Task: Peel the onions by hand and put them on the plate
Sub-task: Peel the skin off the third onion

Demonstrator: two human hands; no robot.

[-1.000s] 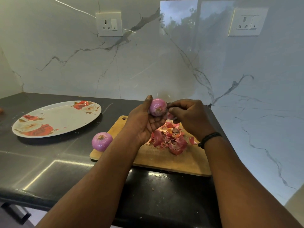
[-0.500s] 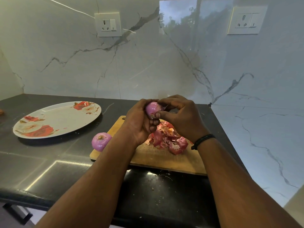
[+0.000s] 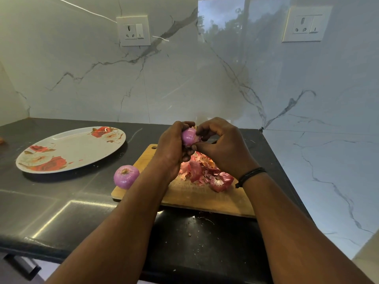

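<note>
Left hand (image 3: 171, 148) curled round a small purple onion (image 3: 189, 136), held up above the wooden cutting board (image 3: 196, 196). Right hand (image 3: 222, 147) at the onion's right side, thumb and bent fingertips (image 3: 200, 133) pinching at its skin. Heap of red onion peels (image 3: 207, 170) on the board just below both hands. Second onion (image 3: 126, 176), peeled and purple, on the black counter (image 3: 61, 212) touching the board's left edge. Floral plate (image 3: 70, 149) well apart to the left, bare of onions.
</note>
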